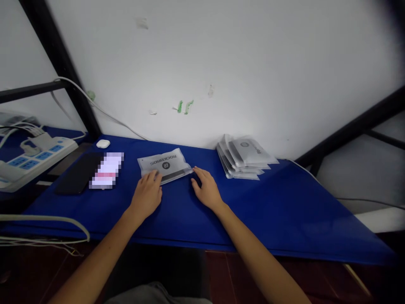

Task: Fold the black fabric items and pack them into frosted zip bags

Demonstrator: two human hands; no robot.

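A flat clear plastic pouch point(164, 164) with a printed logo lies on the blue table cover point(268, 211). My left hand point(147, 195) rests palm down on the pouch's near left corner, fingers flat on it. My right hand point(205, 188) lies flat on the cover, its fingertips at the pouch's near right corner. Neither hand grips anything. A stack of several similar pouches point(243, 157) sits to the right against the wall.
A black phone point(77, 173) and a blurred card point(106, 170) lie at the left, with a small white earbud case point(103, 143) behind them. A white power strip point(28, 158) with cables sits far left. Black frame bars point(348, 131) cross both sides.
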